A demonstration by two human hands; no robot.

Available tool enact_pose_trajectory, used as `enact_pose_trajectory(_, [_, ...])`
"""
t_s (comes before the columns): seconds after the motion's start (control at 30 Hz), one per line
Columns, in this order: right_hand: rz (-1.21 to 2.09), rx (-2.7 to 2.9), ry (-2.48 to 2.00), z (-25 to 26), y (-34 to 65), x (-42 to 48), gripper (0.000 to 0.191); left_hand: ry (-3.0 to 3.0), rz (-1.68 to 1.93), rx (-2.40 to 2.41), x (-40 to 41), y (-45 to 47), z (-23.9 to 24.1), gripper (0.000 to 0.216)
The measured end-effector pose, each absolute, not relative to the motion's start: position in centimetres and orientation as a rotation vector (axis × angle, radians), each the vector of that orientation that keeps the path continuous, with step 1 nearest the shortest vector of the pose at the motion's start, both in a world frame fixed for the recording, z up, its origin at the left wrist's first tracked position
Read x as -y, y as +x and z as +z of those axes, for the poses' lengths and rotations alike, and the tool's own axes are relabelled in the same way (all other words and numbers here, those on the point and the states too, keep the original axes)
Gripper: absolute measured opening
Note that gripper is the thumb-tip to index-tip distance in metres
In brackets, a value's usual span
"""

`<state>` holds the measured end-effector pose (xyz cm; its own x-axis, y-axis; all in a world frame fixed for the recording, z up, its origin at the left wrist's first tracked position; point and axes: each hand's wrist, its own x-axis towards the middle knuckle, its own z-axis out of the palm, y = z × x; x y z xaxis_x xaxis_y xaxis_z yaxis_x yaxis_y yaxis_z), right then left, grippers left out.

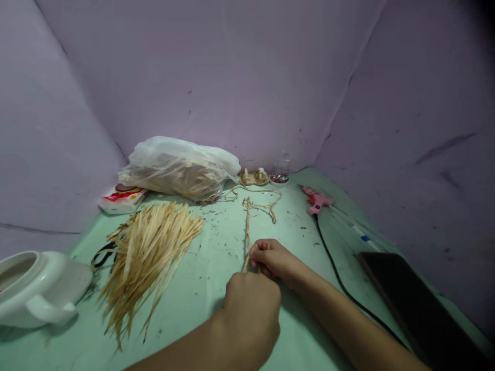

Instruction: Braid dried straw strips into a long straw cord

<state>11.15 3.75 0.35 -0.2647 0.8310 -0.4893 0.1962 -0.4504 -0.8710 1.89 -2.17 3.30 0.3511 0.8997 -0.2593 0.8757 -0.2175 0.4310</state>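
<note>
A thin braided cord of straw-coloured fibre [248, 226] runs away from me along the middle of the green tabletop. My right hand [270, 257] pinches its near end between thumb and fingers. Closer to me, my left hand [251, 309] is closed in a fist just below the right one, with strands of the cord running down to it; its fingers are hidden behind the back of the hand. Past the cord's far end, more twisted cord [266, 207] lies in loose loops.
Left are a bundle of dry fibre strips [154, 252], a white ceramic pot [42, 288], a small box [122, 201] and a plastic bag [181, 167]. A woven piece [254, 177] and bead container [279, 178] stand at the back. Right are a pink glue gun [316, 199] and a dark phone [417, 309].
</note>
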Motion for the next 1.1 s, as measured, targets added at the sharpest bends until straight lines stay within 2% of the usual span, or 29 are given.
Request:
enact_pose_trajectory(0.1, [1.727,1.289,-1.513,-0.1,11.2,-3.8,0.011,2.048,0.17,-1.654,0.4,0.3,4.9,0.017])
enact_pose_trajectory(0.17, [1.735,1.307,-1.496,-0.2,11.3,-3.9,0.011,1.899,0.416,-1.782,-1.3,-0.7,5.2,0.025])
enact_pose_trajectory(0.2, [1.746,1.31,-1.487,-0.2,11.3,-3.9,0.011,1.768,0.494,-1.771,-2.1,-1.0,5.1,0.032])
enact_pose_trajectory(0.27, [1.763,1.308,-1.478,-0.2,11.4,-3.9,0.011,1.416,0.425,-1.64,-3.3,-1.1,4.3,0.049])
enact_pose_trajectory(0.33, [1.766,1.308,-1.468,-0.1,11.4,-4.0,0.01,1.173,0.356,-1.475,-3.8,-0.9,3.4,0.044])
enact_pose_trajectory(0.43, [1.773,1.339,-1.442,-0.2,11.4,-4.1,0.009,1.072,0.376,-1.342,-3.8,-0.5,2.5,0.019])
enact_pose_trajectory(0.57, [1.704,1.483,-1.456,-0.6,11.8,-4.3,0.011,1.287,0.363,-1.359,-4.0,-1.0,1.9,0.014])
enact_pose_trajectory(0.67, [1.488,1.743,-1.461,-0.7,12.1,-4.4,0.011,1.498,0.375,-1.452,-4.4,-1.6,1.1,0.013])
enact_pose_trajectory(0.9, [0.508,2.379,-1.617,0.5,11.8,-2.8,0.014,1.666,0.374,-1.627,-4.7,-1.5,-0.6,0.009])
enact_pose_trajectory(1.0, [0.296,2.468,-1.721,1.2,11.2,-2.1,0.016,1.636,0.404,-1.612,-4.6,-1.4,-1.0,0.009])
enact_pose_trajectory(1.1, [0.227,2.441,-1.828,1.8,10.9,-1.7,0.019,1.639,0.461,-1.572,-4.6,-1.3,-1.4,0.01])
